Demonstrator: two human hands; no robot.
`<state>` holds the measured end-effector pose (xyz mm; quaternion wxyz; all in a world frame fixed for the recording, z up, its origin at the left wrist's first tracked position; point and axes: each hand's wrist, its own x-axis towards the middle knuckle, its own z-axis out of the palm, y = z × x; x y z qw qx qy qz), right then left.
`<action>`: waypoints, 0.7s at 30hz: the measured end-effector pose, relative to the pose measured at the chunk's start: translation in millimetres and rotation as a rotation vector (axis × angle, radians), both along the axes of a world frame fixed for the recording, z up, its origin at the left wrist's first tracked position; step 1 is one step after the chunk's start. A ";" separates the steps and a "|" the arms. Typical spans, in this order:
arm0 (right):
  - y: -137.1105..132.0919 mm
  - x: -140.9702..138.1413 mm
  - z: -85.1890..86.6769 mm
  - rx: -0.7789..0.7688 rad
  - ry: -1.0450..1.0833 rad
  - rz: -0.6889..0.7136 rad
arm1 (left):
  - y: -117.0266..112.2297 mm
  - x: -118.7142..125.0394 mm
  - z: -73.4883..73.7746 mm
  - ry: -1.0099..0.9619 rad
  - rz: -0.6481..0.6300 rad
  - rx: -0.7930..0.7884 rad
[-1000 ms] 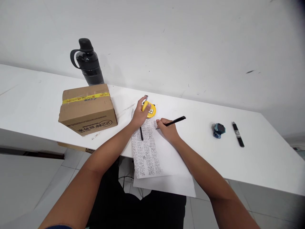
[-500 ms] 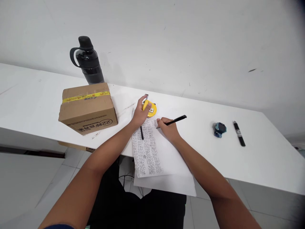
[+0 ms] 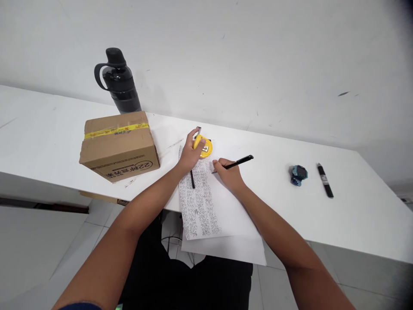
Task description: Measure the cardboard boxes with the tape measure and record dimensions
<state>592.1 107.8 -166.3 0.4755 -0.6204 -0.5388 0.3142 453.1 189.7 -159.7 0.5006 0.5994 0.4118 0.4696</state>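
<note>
My left hand (image 3: 191,153) is closed around a yellow tape measure (image 3: 206,149) at the top of the paper, with the thumb on its face. A short piece of metal shows by the index fingertip. Between the fingers of my right hand (image 3: 228,173) is a black pen (image 3: 240,161), its tip down on the paper and its back end pointing right. The sheet of paper (image 3: 237,215) carries columns of dense handwriting on its left part, and another sheet lies beneath it. A thin black stick-like object (image 3: 192,179) lies on the writing below my left wrist.
On the white table (image 3: 264,172) a cardboard box (image 3: 119,146) with yellow tape stands at left, a black bottle (image 3: 122,88) behind it. A blue watch (image 3: 298,174) and a black marker-like pen (image 3: 325,181) lie at right. The sheets overhang the table's front edge.
Hardly anything differs. Both hands keep their places and their holds; the view has shifted very slightly.
</note>
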 end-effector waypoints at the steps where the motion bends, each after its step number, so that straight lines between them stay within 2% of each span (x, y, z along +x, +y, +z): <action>1: 0.0 0.1 -0.2 0.000 -0.002 -0.001 | -0.1 0.1 0.0 0.001 0.000 0.002; 21: 0.9 1.3 -3.0 0.009 -0.008 -0.006 | 0.1 1.2 -1.5 0.023 0.036 -0.072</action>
